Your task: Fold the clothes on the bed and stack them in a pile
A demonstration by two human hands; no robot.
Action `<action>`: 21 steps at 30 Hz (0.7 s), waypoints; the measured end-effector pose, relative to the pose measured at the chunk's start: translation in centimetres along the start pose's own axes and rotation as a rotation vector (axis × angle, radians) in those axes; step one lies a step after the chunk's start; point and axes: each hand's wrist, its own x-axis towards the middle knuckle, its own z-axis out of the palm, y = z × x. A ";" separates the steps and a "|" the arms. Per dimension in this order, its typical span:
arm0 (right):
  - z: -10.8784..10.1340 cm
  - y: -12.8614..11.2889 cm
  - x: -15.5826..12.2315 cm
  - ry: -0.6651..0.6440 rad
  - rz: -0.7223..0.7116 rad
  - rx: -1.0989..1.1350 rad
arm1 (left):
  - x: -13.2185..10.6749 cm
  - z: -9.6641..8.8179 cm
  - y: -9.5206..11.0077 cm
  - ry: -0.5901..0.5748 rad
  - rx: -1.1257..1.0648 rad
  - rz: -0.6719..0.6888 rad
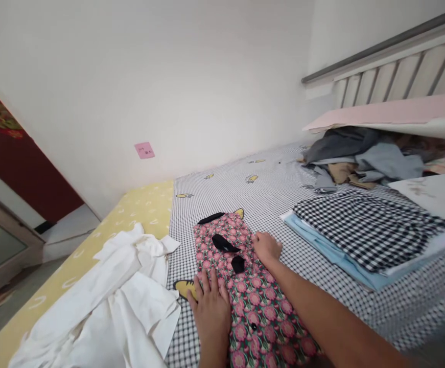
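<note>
Lower centre of frame: floral garment (260, 299), lies lengthwise on checked sheet (222, 191); shows black trim (224, 244) near upper end. At its left edge, left hand (211, 306), palm down, fingers extended, slightly spread. At its right edge, right hand (266, 246), fingers curled in close; cannot tell whether gripping fabric. Lower left: crumpled white garment (122, 301), overlaps yellow fabric (145, 204). Right of frame: folded black-and-white checked cloth (368, 225), rests above light blue cloth (329, 255). Upper right: heaped clothes (389, 158).
</note>
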 end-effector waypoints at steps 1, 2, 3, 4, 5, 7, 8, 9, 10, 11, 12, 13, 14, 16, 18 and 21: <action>0.1 0.1 0.0 0.012 0.007 0.004 | 0.0 0.0 0.0 0.001 -0.005 0.001; 0.2 0.2 0.0 0.026 0.015 0.008 | 0.0 0.0 0.0 0.001 -0.011 -0.001; 0.3 0.3 0.0 0.038 0.024 0.012 | 0.0 -0.1 0.0 -0.002 -0.018 -0.004; 0.3 0.3 -0.1 0.048 0.034 0.017 | 0.0 -0.1 0.1 -0.005 -0.024 -0.005; 0.3 0.3 -0.2 0.054 0.045 0.021 | 0.0 -0.2 0.1 -0.008 -0.031 -0.004; 0.4 0.3 -0.3 0.060 0.063 0.028 | 0.0 -0.3 0.1 -0.015 -0.040 -0.003; 0.4 0.3 -0.3 0.061 0.069 0.032 | 0.0 -0.3 0.1 -0.018 -0.043 -0.003; 0.3 0.3 -0.4 0.058 0.072 0.035 | 0.0 -0.4 0.1 -0.019 -0.045 -0.003; 0.3 0.4 -0.3 0.053 0.071 0.038 | 0.1 -0.4 0.1 -0.019 -0.046 -0.004; 0.2 0.4 -0.3 0.046 0.067 0.042 | 0.1 -0.4 0.1 -0.017 -0.047 -0.003; 0.0 0.4 -0.1 0.036 0.062 0.044 | 0.1 -0.4 0.1 -0.015 -0.048 -0.001; -0.2 0.4 0.0 0.024 0.059 0.046 | 0.1 -0.4 0.1 -0.014 -0.049 0.001; -0.6 0.3 0.2 0.012 0.057 0.046 | 0.1 -0.4 0.1 -0.016 -0.051 0.001; -1.4 -0.4 0.5 0.005 0.043 0.043 | 0.1 -0.5 0.1 -0.022 -0.056 -0.003; -2.2 -1.5 0.3 0.025 -0.029 0.042 | 0.1 -0.7 0.2 -0.024 -0.057 -0.005; -2.4 -3.4 -0.9 0.031 -0.252 0.047 | 0.0 -0.6 0.2 -0.012 -0.049 -0.009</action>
